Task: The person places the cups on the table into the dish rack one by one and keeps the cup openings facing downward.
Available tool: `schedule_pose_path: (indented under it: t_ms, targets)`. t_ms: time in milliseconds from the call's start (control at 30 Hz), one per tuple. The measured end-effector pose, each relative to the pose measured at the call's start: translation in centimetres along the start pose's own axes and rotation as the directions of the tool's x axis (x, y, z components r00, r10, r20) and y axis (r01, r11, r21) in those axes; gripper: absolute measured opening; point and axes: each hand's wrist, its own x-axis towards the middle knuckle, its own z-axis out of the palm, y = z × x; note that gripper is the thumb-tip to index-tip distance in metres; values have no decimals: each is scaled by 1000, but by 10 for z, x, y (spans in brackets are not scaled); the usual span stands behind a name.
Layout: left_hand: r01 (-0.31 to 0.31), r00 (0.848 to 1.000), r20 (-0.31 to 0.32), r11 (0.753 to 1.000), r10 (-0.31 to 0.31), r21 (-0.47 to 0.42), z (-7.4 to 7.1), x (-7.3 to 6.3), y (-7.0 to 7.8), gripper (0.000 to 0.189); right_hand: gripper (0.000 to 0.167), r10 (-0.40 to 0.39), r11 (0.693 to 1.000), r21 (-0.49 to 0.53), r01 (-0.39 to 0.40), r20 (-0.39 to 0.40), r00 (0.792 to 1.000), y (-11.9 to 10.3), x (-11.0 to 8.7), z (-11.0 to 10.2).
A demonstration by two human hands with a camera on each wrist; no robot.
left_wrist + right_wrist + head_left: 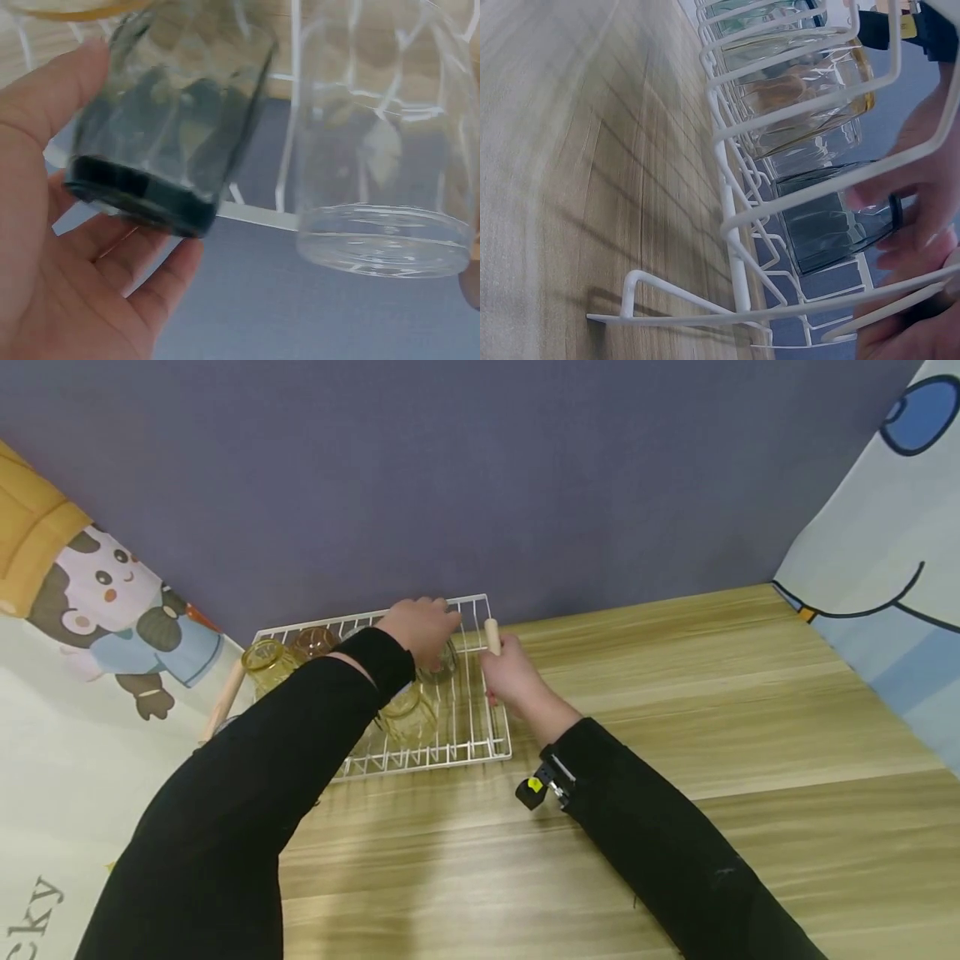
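Observation:
A white wire dish rack with wooden end handles holds several upturned glasses. My left hand reaches over it and holds a dark grey-blue glass near its base, thumb on one side and fingers on the other. That glass tilts slightly beside a clear glass. At the rack's right end my right hand grips the wooden handle. In the right wrist view the dark glass stands among the wires, with left-hand fingers at its base.
In front of the left wrist is a yellow glass; another yellow glass and a brown glass stand toward the rack's left. The rack sits on a wooden table against a grey-blue back panel. Printed cloth panels flank both sides.

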Motion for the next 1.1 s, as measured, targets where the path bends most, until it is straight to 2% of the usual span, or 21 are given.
schedule_pose_path:
  t_ms: [167,333,500,600,700,767,800,833,900,967,1000,1033,1067,1100]
  targets:
    - [-39,997,-65,998,35,-51,-7,-10,0,67,50,5,1000,-6,-5,11,1000,0,2,-2]
    - [-49,990,-133,993,34,-109,-23,-42,-10,66,49,2,1000,-4,-2,9,1000,-1,6,-5]
    - [-17,979,-203,986,-17,-164,-36,-80,-22,71,47,3,1000,4,-3,11,1000,-1,10,-6]
    - [10,966,-252,977,-64,-211,-38,-101,-27,71,47,7,1000,3,-7,24,1000,-1,13,-6]
    - [26,948,-297,959,-113,-282,-36,-117,-27,72,47,6,1000,-5,-5,29,1000,-1,15,-9]
    - [29,934,-323,932,-154,-361,-33,-124,-26,73,46,8,1000,0,-8,32,999,-2,15,-12]
    - [27,925,-335,910,-179,-413,-32,-128,-26,74,45,10,1000,-3,-10,36,999,-2,15,-15]
    - [25,915,-343,880,-211,-475,-30,-132,-25,75,45,17,1000,-2,-17,44,999,-2,15,-17]
    - [14,891,-355,801,-282,-599,-25,-140,-22,76,45,35,999,-3,-35,65,997,-2,17,-22]
    - [-18,855,-384,719,-349,-695,-19,-149,-20,76,52,52,998,-28,-50,78,996,-2,18,-29]
    - [-34,835,-399,688,-379,-725,-16,-154,-18,76,55,49,997,-69,-44,82,995,-2,18,-34]
    - [-55,813,-421,666,-403,-744,-12,-157,-16,76,60,47,994,-105,-38,83,995,-2,19,-39]
    - [-71,791,-443,656,-421,-751,-8,-160,-13,75,65,39,989,-145,-26,83,996,-3,18,-45]
    - [-86,768,-469,657,-435,-749,-4,-162,-10,74,69,25,980,-198,-8,80,996,-4,17,-52]
